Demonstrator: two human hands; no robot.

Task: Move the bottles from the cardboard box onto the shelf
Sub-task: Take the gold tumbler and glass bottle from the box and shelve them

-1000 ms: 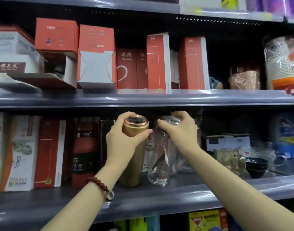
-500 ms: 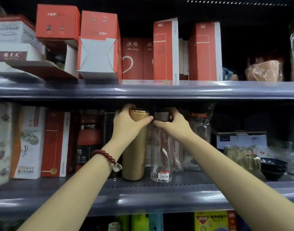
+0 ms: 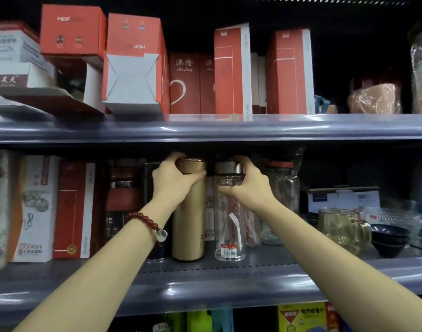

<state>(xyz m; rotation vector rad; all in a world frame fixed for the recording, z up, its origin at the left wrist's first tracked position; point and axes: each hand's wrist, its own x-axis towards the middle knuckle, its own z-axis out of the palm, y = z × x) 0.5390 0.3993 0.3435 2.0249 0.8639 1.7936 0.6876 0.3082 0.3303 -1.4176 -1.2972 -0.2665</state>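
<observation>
While upright on shelf [image 3: 205, 271], gold bottle [image 3: 188, 226] gripped by left hand [image 3: 171, 182], glass bottle [image 3: 229, 224] by right hand [image 3: 250, 185].

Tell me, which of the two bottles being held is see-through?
The clear glass bottle under the right hand, with a metal cap and price sticker. The gold bottle in the left hand is opaque.

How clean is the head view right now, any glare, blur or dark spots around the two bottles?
Head view: glare streaks along the shelf edge; left side boxes smeared; wide-angle bowing; deep shadow under the upper shelf hides the tops of the gold bottle and clear bottle.
</observation>
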